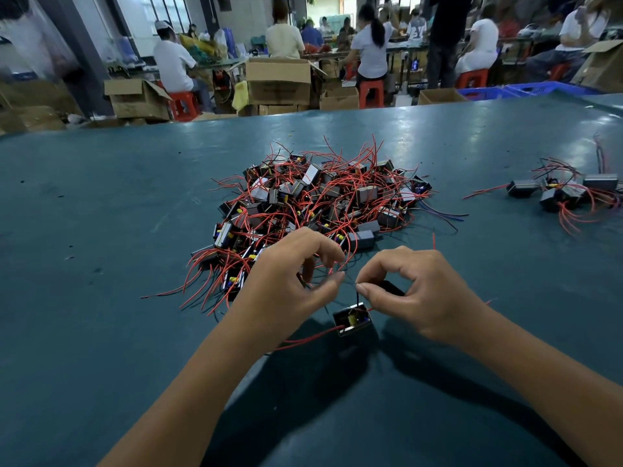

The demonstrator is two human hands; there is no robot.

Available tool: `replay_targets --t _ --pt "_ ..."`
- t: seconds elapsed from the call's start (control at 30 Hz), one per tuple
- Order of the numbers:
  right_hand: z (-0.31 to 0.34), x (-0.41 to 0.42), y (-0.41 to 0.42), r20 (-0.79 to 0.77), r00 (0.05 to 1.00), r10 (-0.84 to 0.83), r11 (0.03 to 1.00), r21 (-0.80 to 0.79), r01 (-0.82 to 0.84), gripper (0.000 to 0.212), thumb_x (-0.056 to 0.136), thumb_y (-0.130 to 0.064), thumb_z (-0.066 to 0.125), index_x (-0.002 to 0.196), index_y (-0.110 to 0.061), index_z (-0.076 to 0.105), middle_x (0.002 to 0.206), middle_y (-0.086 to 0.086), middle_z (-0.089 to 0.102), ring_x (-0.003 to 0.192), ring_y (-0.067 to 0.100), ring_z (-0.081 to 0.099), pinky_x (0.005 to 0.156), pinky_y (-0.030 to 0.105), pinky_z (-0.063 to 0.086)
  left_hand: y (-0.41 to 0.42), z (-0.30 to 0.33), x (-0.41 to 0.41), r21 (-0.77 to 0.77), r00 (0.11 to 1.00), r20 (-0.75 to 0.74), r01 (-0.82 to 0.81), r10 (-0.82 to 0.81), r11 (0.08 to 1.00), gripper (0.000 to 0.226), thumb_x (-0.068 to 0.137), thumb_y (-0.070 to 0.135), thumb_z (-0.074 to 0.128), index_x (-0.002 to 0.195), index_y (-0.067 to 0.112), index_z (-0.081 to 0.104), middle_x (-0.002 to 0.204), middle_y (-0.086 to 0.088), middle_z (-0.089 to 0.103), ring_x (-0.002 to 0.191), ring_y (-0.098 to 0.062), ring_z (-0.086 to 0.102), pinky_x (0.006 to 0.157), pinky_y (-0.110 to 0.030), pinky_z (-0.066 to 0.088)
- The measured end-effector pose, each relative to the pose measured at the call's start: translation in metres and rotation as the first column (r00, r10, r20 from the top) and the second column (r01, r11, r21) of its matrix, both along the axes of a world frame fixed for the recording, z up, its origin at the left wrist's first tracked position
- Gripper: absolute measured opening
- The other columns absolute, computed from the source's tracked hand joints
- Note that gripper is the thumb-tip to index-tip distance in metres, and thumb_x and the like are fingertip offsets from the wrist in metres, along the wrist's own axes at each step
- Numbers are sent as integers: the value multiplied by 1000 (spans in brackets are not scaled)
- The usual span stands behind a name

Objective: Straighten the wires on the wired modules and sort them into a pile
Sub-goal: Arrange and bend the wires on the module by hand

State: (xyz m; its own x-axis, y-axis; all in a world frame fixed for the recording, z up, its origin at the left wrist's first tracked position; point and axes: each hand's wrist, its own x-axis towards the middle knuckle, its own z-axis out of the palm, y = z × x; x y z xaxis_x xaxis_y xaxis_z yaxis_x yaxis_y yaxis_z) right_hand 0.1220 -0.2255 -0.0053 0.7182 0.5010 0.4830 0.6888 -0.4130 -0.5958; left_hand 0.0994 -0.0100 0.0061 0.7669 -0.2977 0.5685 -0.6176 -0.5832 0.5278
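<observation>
**Drawing one lead straight before the module joins the sorted pile**

Busy workshop benches and cardboard boxes fill the background; up close, the worn teal counter (pixel 101 203) carries everything. Each hand works as a pinch grip. The right hand (pixel 421 298) pinches a thin black wire (pixel 356 296) between thumb and forefinger, just above the small black rectangular module with an open face (pixel 352 320) that hangs below it. The left hand (pixel 290 281), directly beside it, curls its fingers and seems to nip the same fine lead near its tip, though the contact is too small to be sure.

Beyond both grips lies the big tangled heap of black modules with red wires (pixel 317 203); well off to the right-hand side sits the smaller sorted pile (pixel 566 193).

To do this well, I would judge that one pinch should anchor the wire close to the module while the other slides outward along it, keeping a light, even pull so the joint is not strained. The module's long red wire (pixel 310 338), trailing under the left wrist, looks to need the same.
</observation>
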Motion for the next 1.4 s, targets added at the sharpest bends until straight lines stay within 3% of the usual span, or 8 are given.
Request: replay_targets --t 0.17,0.37,0.8,0.97,1.1,1.2,1.3,1.4 --pt "-1 0 0 -3 1000 8 1000 2 -8 5 85 -26 68 81 -28 68 81 -21 66 82 8 60 75 16 42 3 -3 4 201 981 194 -19 -21 979 21 84 25 77 103 19 78 102 7 69 93 -15 64 76 -46 51" --pt "1 -1 0 1 1000 20 1000 21 -20 8 86 -24 68 81 -31 68 81 -19 67 82 5 61 76 14 42 3 -2 6 359 955 293 -72 -39 930 25 90 40 63 100 24 80 96 9 71 82 -19 65 67 -38 46" --pt "2 -1 0 32 999 17 999 38 -18 5 85 -22 69 81 -26 69 77 -19 66 79 3 60 75 11 40 -1 -2 3 279 943 329 -47 -50 959 21 94 31 64 91 15 77 93 1 66 82 -20 61 70 -42 47" --pt "3 -3 2 98 995 4 1000 6 -5 4 86 -20 69 83 -22 71 76 -21 63 79 2 58 77 13 39 -3 -1 1 167 995 35 84 -91 982 10 97 20 64 91 13 68 92 7 58 79 -8 51 71 -25 42" --pt "2 -4 4 160 987 -3 1000 -21 7 3 85 -19 69 84 -19 72 76 -22 61 77 4 55 77 18 39 -3 -3 -1 -38 949 -292 112 -118 993 13 99 28 62 86 24 64 77 18 53 65 -3 47 62 -14 36" --pt "2 -6 5 180 983 -21 999 -28 27 3 85 -19 69 83 -19 72 76 -18 62 79 9 54 77 23 40 -7 -4 -2 -256 858 -480 64 -184 965 18 92 29 61 76 24 68 62 13 50 56 -6 38 53 -17 32" --pt "2 -7 8 246 969 -18 998 -48 31 4 85 -16 69 81 -16 70 74 -14 61 74 7 50 78 18 35 -12 -6 -1 -503 681 -660 -89 -316 860 15 81 24 63 73 12 66 59 1 46 52 -9 33 49 -18 28" --pt "0 -6 10 261 965 -20 997 -61 37 4 84 -16 69 80 -15 70 74 -12 61 73 8 49 79 18 35 -14 -8 -2 -518 585 -738 -172 -337 838 17 79 25 62 75 9 65 64 -10 41 52 -13 31 48 -23 26"
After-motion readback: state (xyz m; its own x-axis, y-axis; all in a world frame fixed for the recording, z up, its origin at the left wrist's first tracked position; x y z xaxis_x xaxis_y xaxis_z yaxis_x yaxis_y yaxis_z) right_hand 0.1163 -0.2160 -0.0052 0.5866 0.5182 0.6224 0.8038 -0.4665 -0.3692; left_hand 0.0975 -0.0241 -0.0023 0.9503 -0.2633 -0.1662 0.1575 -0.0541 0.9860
